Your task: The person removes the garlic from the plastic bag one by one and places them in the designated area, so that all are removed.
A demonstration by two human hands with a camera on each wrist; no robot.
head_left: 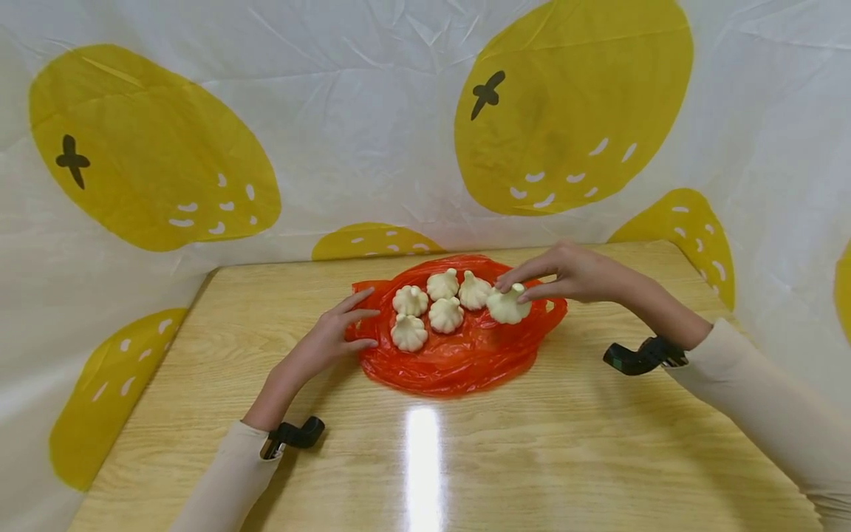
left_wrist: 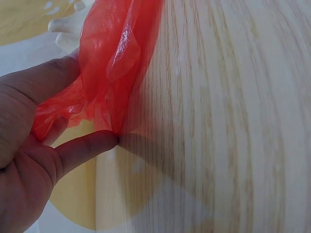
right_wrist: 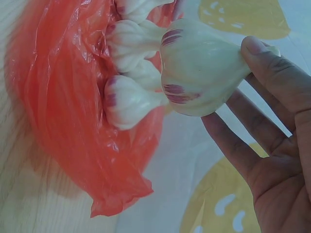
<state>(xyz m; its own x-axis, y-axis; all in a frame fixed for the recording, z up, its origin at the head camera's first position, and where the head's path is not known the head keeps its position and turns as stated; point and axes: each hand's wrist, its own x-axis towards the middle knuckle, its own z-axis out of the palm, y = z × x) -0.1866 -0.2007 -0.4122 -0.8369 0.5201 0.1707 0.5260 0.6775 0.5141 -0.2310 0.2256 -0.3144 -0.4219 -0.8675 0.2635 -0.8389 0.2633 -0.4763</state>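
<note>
A garlic bulb (head_left: 509, 304) is pinched by its stem in my right hand (head_left: 573, 272), over the right side of a red plastic bag (head_left: 459, 369). The right wrist view shows purple streaks on this garlic bulb (right_wrist: 199, 68) and the thumb (right_wrist: 272, 63) at its stem. Several more pale garlic bulbs (head_left: 446, 315) sit together on the spread bag. My left hand (head_left: 326, 336), its fingers spread and fairly straight, touches the bag's left edge. In the left wrist view, crumpled red plastic (left_wrist: 114, 63) lies against those fingers and hides part of them.
The bag lies on a light wood-grain table (head_left: 319, 473) towards its far edge. A white sheet printed with yellow fruit shapes (head_left: 572, 103) hangs behind and at the sides. Black wrist devices (head_left: 643, 356) sit at both sleeves.
</note>
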